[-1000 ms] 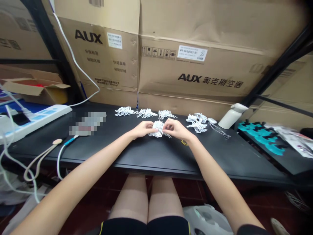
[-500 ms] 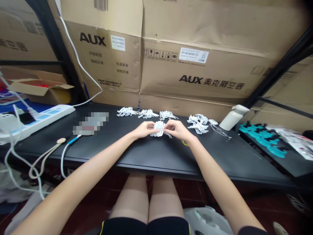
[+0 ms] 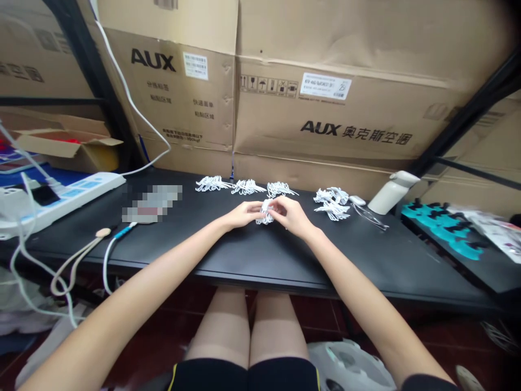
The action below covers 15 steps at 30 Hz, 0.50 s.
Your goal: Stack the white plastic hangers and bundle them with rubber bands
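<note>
Between my hands is a bundle of thin white pieces (image 3: 265, 213), partly hidden by my fingers; their exact kind is too small to make out. My left hand (image 3: 243, 214) grips its left side, fingers closed. On the other side, my right hand (image 3: 290, 214) holds the bundle with bent fingers. Just behind lie similar white bundles in a row: a left one (image 3: 214, 183), a middle one (image 3: 247, 187) and a right one (image 3: 280, 189). More such white pieces (image 3: 332, 203) are heaped to the right of my right hand.
A white bottle (image 3: 393, 193) leans at the back right, beside glasses (image 3: 372, 217) and a small white case (image 3: 357, 201). Teal parts (image 3: 443, 231) lie farther right. On the left are a power strip (image 3: 61, 203) and a blurred-out device with a cable (image 3: 152, 205). Cardboard boxes (image 3: 277, 119) wall the back.
My right hand has shifted slightly left over the white bundle and now covers more of it. The bundle looks narrower between my hands. The view has tilted a little.
</note>
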Each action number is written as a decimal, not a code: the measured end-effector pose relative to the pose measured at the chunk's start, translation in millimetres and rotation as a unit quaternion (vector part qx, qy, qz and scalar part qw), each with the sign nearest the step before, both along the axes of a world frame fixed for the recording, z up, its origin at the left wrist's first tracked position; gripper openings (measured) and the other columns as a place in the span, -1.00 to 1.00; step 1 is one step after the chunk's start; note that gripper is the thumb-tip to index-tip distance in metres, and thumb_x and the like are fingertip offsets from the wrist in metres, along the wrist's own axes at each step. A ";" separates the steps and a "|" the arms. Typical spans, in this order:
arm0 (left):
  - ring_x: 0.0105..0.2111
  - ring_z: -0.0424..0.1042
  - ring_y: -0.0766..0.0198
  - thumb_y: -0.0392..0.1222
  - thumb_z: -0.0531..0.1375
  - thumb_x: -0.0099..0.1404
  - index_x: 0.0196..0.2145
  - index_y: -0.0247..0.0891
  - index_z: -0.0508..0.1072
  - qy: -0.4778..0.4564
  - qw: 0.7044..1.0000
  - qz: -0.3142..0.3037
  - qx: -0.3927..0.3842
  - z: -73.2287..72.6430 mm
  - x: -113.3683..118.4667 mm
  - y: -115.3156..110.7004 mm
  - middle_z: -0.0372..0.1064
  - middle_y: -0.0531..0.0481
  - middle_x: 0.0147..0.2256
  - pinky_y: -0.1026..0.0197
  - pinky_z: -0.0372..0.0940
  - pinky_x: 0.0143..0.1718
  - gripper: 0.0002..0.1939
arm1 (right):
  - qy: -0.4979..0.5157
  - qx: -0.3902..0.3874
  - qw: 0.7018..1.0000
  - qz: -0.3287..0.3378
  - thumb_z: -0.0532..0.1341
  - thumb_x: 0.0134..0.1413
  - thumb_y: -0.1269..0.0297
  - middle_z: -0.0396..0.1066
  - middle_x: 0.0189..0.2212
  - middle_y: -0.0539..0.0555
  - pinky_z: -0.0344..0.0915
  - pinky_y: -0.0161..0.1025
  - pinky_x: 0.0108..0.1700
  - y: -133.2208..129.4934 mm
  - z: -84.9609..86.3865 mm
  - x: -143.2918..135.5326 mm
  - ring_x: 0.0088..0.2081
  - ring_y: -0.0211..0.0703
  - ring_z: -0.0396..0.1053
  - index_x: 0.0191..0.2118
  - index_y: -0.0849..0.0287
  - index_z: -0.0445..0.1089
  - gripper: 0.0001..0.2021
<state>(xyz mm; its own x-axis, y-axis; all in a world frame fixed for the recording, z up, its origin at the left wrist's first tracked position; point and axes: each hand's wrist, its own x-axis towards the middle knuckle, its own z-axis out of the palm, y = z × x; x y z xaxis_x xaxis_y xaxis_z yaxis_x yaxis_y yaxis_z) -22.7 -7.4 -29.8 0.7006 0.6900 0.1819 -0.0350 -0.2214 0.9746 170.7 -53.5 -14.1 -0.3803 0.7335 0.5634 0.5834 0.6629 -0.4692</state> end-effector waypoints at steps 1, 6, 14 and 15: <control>0.06 0.36 0.01 -0.07 0.35 0.03 -0.05 -0.35 0.45 0.000 1.000 -0.002 -0.008 0.1 0.0 0.0 0.44 -0.23 -0.03 -0.02 0.16 0.13 -0.47 | -0.008 0.002 1.000 -0.007 0.18 0.14 0.28 0.30 -0.40 0.04 0.26 -0.27 -0.33 -0.5 0.2 -0.6 -0.42 -0.23 0.27 -0.28 0.18 0.38 -0.90; 0.03 0.39 0.00 -0.06 0.38 -0.01 -0.04 -0.34 0.46 -0.004 1.000 0.015 -0.023 -4.3 -0.1 1.8 0.48 -0.20 -0.07 -0.05 0.19 0.12 -0.42 | -0.099 0.016 0.994 -0.050 0.08 0.19 0.35 0.24 -0.29 0.08 0.21 -0.25 -0.30 -5.2 3.2 -4.7 -0.39 -0.21 0.24 -0.29 0.16 0.30 -0.92; -0.03 0.44 -0.01 -0.03 0.39 0.00 -0.05 -0.37 0.48 0.012 0.999 0.046 -0.023 -1.9 0.6 -0.1 0.50 -0.23 -0.10 -0.05 0.22 0.09 -0.42 | -0.062 0.010 0.998 0.024 0.04 0.21 0.35 0.22 -0.32 0.06 0.21 -0.26 -0.30 -7.1 3.4 -2.8 -0.37 -0.21 0.22 -0.31 0.15 0.20 -0.94; -0.05 0.45 -0.01 -0.03 0.39 -0.01 -0.06 -0.38 0.48 0.010 0.998 0.054 -0.022 -1.8 0.9 -0.4 0.50 -0.23 -0.12 -0.04 0.24 0.08 -0.42 | -0.069 0.010 0.997 0.033 0.04 0.21 0.35 0.22 -0.32 0.06 0.21 -0.26 -0.29 -6.9 2.9 -2.5 -0.37 -0.21 0.22 -0.31 0.15 0.20 -0.93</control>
